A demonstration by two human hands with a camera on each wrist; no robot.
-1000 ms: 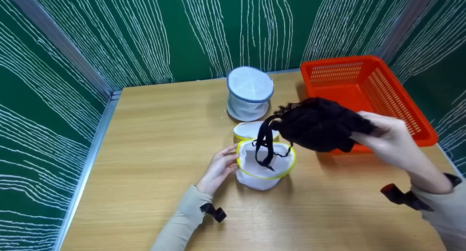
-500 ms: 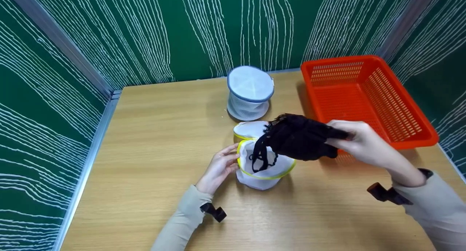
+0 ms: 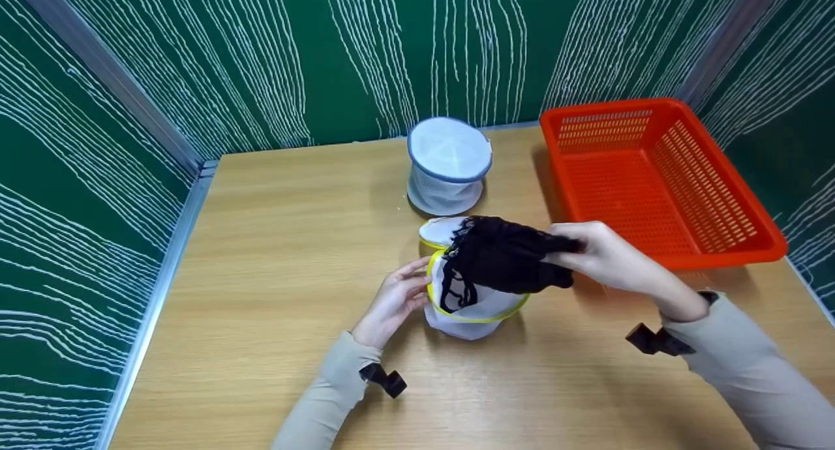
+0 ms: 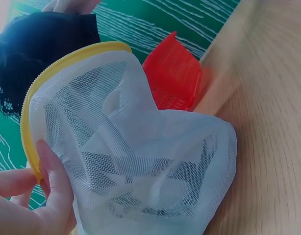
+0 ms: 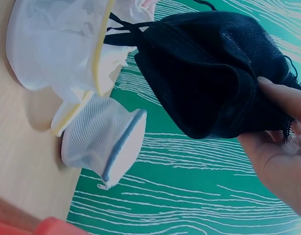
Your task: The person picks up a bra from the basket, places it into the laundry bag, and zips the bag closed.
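Observation:
My left hand point(image 3: 391, 300) pinches the yellow zip rim of a white mesh laundry bag point(image 3: 464, 328), which stands with its mouth uncovered. In the left wrist view the thumb point(image 4: 55, 176) presses the mesh just under that rim. A black lace-trimmed bra point(image 3: 505, 257) hangs from my right hand point(image 3: 603, 254), gripped at its right end between thumb and fingers. Its straps dangle into the bag's mouth, while the cups stay above the rim. Through the mesh, dark shapes show inside the bag in the left wrist view. The bag's round lid point(image 3: 442, 231) lies folded back behind it.
A second mesh laundry bag with a blue rim point(image 3: 447, 192) stands upright behind, its top covered. At the back right sits a red plastic basket point(image 3: 620, 182) with slotted sides. Green walls with white lines enclose the wooden table point(image 3: 274, 274).
My right hand has moved left and slightly down, bringing the bra from near the basket to over the bag, its straps now lower in the mouth. The left hand stays at the rim.

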